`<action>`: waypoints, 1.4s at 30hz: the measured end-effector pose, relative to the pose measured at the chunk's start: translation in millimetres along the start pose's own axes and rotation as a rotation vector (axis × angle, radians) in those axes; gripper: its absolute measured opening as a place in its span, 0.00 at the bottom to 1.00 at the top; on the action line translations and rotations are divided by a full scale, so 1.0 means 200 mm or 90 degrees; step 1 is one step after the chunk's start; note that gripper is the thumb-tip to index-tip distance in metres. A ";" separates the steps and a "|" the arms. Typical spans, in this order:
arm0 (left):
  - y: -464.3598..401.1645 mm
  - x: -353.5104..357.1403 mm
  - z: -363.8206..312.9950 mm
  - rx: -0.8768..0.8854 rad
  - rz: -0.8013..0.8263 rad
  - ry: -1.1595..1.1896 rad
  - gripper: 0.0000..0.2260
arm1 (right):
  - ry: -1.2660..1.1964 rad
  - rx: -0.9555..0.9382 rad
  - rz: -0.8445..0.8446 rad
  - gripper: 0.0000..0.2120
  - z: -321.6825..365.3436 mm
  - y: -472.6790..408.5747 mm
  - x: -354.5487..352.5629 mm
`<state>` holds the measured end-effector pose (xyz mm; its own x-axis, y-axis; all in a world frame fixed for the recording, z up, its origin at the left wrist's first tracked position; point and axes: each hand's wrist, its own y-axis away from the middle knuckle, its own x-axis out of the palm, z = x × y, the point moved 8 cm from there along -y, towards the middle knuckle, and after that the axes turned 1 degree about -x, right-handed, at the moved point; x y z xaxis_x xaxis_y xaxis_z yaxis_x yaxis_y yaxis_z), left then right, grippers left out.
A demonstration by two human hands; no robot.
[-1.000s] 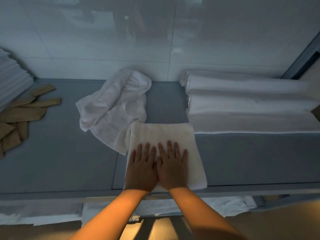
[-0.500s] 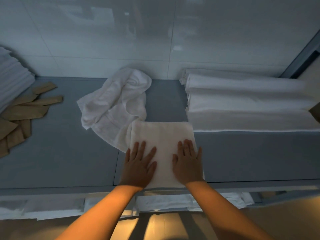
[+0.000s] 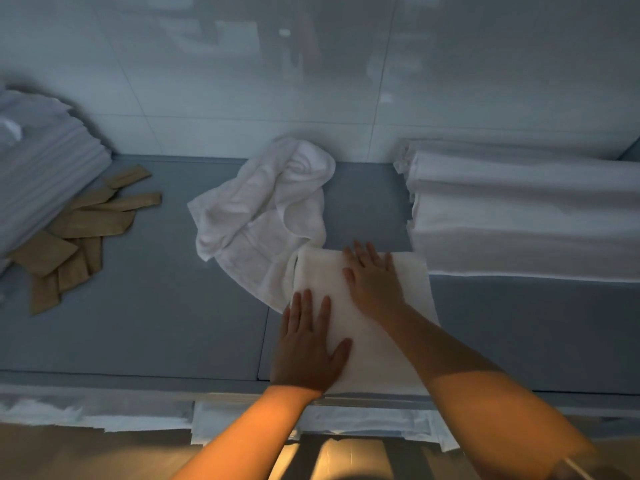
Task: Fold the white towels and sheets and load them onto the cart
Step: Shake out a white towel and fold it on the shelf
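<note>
Folded towel point(image 3: 363, 327) lies at table point(image 3: 156, 334) near edge, long axis running away from person. Left hand point(image 3: 306, 351) flat on near-left part, right hand point(image 3: 372, 282) flat on far end; all fingers straight, pressing, gripping nothing. Crumpled towel point(image 3: 263, 216) touches folded towel's far-left corner.

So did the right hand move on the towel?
Yes. The right hand slid away from the person, up the folded towel toward the wall, nearing the stacked sheets.

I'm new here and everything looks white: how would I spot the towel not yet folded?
On the grey cart top, look at the middle, near the wall. The crumpled towel lies there, loose and rumpled, unlike the flat folded towel beside it.
</note>
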<state>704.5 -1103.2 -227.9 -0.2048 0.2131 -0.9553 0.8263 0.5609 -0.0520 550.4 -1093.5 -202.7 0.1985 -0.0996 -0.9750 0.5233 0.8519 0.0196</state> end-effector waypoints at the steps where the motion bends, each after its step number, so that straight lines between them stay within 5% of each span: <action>1: 0.00 0.00 0.00 0.004 -0.004 -0.002 0.36 | -0.084 -0.095 0.014 0.23 0.13 0.00 0.01; 3: -0.01 0.00 0.00 0.009 -0.017 -0.004 0.37 | -0.168 -0.220 0.108 0.21 0.32 0.03 0.09; 6: -0.01 -0.01 -0.01 0.017 -0.026 0.004 0.36 | -0.023 -0.236 0.112 0.21 0.37 0.00 0.17; 15: 0.00 0.00 0.01 -0.013 -0.005 -0.020 0.37 | 0.134 -0.058 0.019 0.25 -0.03 0.12 0.06; 20: 0.00 0.00 0.01 -0.013 -0.018 -0.019 0.36 | 0.137 0.188 0.037 0.26 -0.48 0.17 -0.05; 23: 0.00 0.00 0.01 -0.013 -0.021 -0.019 0.37 | 0.142 0.054 -0.036 0.26 -0.23 0.20 -0.07; 26: -0.01 0.00 0.02 -0.012 -0.023 -0.018 0.36 | 0.112 -0.077 0.011 0.25 0.01 0.39 0.08; 32: -0.01 0.00 0.03 -0.017 -0.019 0.017 0.35 | 0.046 0.183 -0.037 0.26 -0.28 0.54 0.05; 37: 0.01 -0.05 0.06 -0.073 -0.052 0.190 0.19 | -0.013 0.232 0.005 0.26 -0.27 0.58 0.07; 42: 0.10 -0.04 0.03 -0.116 0.019 0.177 0.19 | -0.015 0.273 0.032 0.26 -0.26 0.70 0.05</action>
<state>726.4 -1098.8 -223.4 -0.3378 0.4284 -0.8381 0.7319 0.6794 0.0523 582.7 -947.9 -222.0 0.2491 -0.0799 -0.9652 0.8084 0.5660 0.1617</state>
